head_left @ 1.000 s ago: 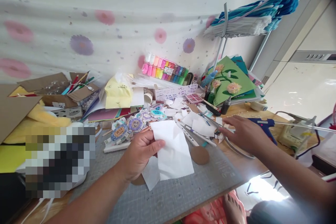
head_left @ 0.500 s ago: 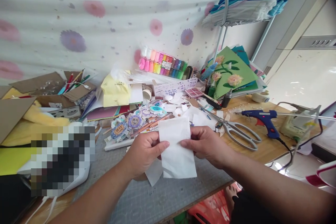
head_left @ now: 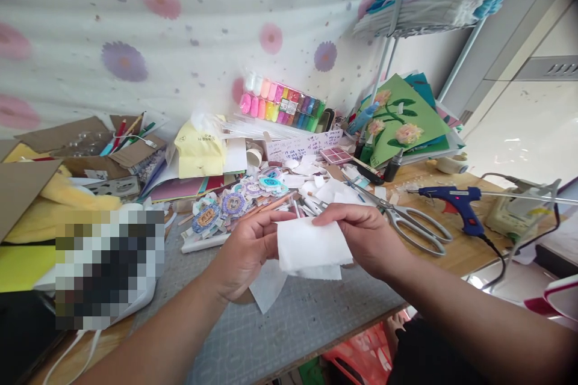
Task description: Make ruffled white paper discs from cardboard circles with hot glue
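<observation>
A white tissue (head_left: pixel 311 246) is folded over, its upper layer hanging in front and a second edge showing just below. My left hand (head_left: pixel 248 252) pinches its left side, with the fingertips partly hidden behind it. On the other side, my right hand (head_left: pixel 365 234) grips the top right, thumb lying along the fold. Both hands are closed on it above a grey cutting mat (head_left: pixel 217 319). Under the left hand, another white piece (head_left: pixel 268 289) hangs or lies with its corner pointing down; I cannot tell whether it touches the mat.
Grey-handled scissors (head_left: pixel 415 228) and a blue glue gun (head_left: pixel 458 200) lie to the right. Paper badges (head_left: pixel 235 204) and white scraps are heaped behind my hands. A yellow packet (head_left: pixel 198 147), a colourful clay set (head_left: pixel 284 105) and a green flower card (head_left: pixel 401 120) stand farther back.
The tissue hung flat and long between my hands; now it is folded over and shorter. My right hand has moved up and slightly right, its thumb now at the top edge.
</observation>
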`<state>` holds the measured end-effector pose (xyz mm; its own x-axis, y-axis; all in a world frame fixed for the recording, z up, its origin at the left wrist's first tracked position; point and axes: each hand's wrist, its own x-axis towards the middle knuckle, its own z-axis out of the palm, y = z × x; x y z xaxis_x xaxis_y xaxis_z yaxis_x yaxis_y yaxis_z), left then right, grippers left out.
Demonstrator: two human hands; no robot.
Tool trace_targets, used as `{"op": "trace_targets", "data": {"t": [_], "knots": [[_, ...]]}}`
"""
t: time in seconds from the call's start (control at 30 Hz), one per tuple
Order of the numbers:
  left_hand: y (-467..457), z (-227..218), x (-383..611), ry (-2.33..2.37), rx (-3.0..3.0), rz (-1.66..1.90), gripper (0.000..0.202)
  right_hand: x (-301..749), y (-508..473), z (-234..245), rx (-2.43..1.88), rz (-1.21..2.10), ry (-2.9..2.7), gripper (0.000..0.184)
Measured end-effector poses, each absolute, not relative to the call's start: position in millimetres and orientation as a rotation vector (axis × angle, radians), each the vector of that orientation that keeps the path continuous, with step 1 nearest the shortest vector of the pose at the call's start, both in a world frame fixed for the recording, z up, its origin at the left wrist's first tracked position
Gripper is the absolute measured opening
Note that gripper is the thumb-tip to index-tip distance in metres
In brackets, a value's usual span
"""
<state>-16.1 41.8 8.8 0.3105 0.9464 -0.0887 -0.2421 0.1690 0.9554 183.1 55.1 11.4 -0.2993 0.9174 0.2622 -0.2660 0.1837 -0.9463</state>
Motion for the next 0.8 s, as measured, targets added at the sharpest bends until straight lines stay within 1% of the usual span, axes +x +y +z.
{"op": "trace_targets", "data": {"t": [0.07,0.17,0.3,0.37,0.43,0.5,0.57,0.7,0.8], "knots": [[40,9,-12,0.852,1.001,0.975,0.037,185,56,12,-0.643,1.105,-1.528,0.025],[38,7,-7,0.897,0.918,0.982,0.033,188,58,10,-0.569,0.737,-1.736,0.032],[37,6,-5,0.88,0.834,0.918,0.021,193,59,9,-0.568,0.336,-1.904,0.03],[37,6,-5,0.864,0.808,0.896,0.023,196,61,8,-0.567,0.13,-1.986,0.029],[37,6,-5,0.87,0.77,0.899,0.03,199,63,6,-0.566,0.009,-2.036,0.029],[36,5,-6,0.89,0.745,0.904,0.037,201,65,5,-0.577,-0.035,-2.045,0.029],[36,5,-6,0.903,0.771,0.895,0.039,202,67,4,-0.588,-0.072,-2.051,0.029],[34,3,-6,0.921,0.887,0.894,0.028,205,66,6,-0.602,-0.306,-2.135,0.029],[33,1,-6,0.967,0.931,0.889,0.025,206,66,6,-0.563,-0.461,-2.205,0.029]]}}
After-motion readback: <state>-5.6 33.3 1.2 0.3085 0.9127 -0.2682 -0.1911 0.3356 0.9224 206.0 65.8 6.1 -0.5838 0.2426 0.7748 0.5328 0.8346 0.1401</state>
